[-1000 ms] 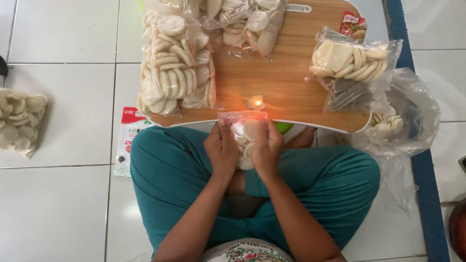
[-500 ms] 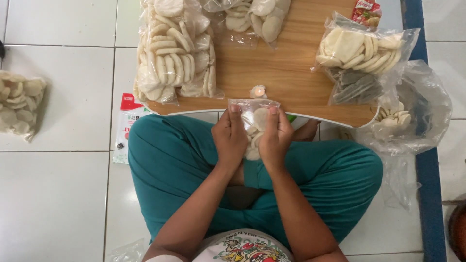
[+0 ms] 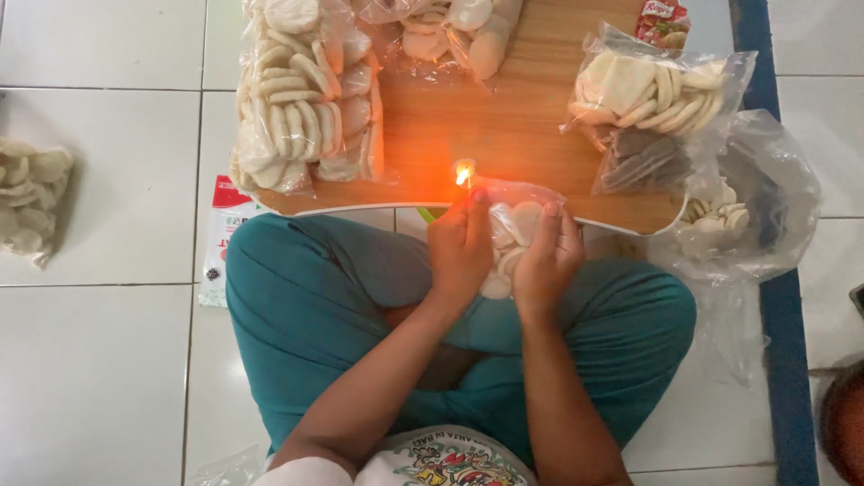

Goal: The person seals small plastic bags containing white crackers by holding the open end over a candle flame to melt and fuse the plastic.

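Left hand [image 3: 459,247] and right hand [image 3: 546,261] both closed around a small clear bag of white crackers [image 3: 513,234], held over the lap, bag's top edge at a small flame [image 3: 463,174] on the wooden board [image 3: 504,135]

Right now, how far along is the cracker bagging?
Done: filled cracker bags lie on the wooden board, one more on the floor. In hand: left hand and right hand hold a small cracker bag at the candle flame. Left: loose crackers in the open bag.
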